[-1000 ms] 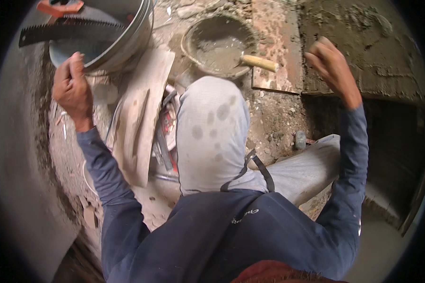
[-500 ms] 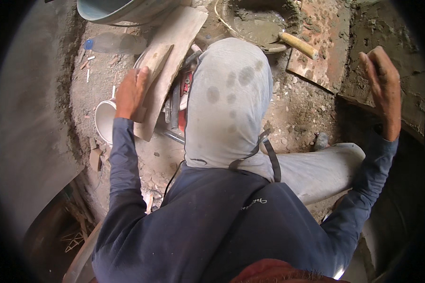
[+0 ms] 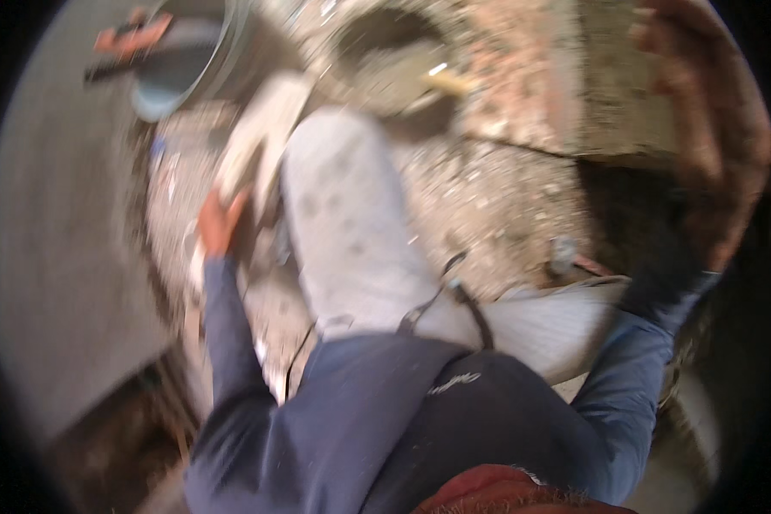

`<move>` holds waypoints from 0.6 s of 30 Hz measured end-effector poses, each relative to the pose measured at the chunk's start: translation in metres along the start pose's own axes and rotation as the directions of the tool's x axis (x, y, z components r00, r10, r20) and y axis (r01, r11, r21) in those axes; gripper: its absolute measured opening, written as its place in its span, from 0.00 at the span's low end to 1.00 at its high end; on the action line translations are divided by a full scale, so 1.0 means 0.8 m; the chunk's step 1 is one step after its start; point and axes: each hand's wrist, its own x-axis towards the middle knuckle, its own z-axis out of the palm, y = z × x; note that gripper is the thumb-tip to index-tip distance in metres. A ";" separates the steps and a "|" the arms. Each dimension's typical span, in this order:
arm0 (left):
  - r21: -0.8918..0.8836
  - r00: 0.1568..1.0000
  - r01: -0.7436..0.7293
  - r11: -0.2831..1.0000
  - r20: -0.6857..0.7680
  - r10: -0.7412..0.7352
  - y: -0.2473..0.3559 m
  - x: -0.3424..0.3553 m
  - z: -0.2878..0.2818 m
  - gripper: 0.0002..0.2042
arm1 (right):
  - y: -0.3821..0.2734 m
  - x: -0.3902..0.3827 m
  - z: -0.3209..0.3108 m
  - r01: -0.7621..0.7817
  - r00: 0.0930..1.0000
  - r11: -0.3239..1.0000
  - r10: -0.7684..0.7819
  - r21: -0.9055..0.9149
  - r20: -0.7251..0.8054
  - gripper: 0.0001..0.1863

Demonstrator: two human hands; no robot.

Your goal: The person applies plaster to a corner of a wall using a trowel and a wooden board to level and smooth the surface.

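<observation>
My left hand (image 3: 221, 224) is closed around the edge of pale wooden boards (image 3: 250, 137), which lie slanting beside my raised left knee. Its thumb stands a little off the other fingers, and motion blurs the grip. My right hand (image 3: 713, 128) is raised at the upper right, large and close, over the end of a mortar-smeared surface (image 3: 621, 94). Blur smears its fingers, so whether it holds anything is unclear. Ahead of my knee is a round tub (image 3: 338, 51) of wet grey mortar, with a tool's tan handle (image 3: 448, 82) at its right side.
At the upper left stands a bucket (image 3: 231, 51) with an orange and black tool (image 3: 133, 38) across its mouth. A reddish, mortar-spattered slab (image 3: 522, 77) lies right of the tub. Rubble covers the ground (image 3: 471, 197). A grey wall-like surface (image 3: 68, 257) borders the left.
The whole view has swung, bringing more of the bucket and its orange tool into sight. My right hand has risen and appears larger. My left hand stays at the boards.
</observation>
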 end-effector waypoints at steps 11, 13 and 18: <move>-0.374 0.851 -0.251 0.893 -0.525 0.019 0.220 -0.087 -0.220 0.20 | -0.059 -0.137 -0.265 -0.035 0.538 0.975 -0.165 -0.217 -0.827 0.13; -0.581 0.844 -0.376 0.722 -0.536 0.008 0.287 -0.077 -0.247 0.20 | -0.037 -0.153 -0.277 -0.229 0.425 0.931 -0.168 -0.286 -0.889 0.10; -0.775 0.727 -0.632 0.003 -0.592 0.346 0.464 -0.053 -0.228 0.15 | 0.016 -0.148 -0.262 -0.365 0.489 0.881 -0.095 -0.302 -0.867 0.12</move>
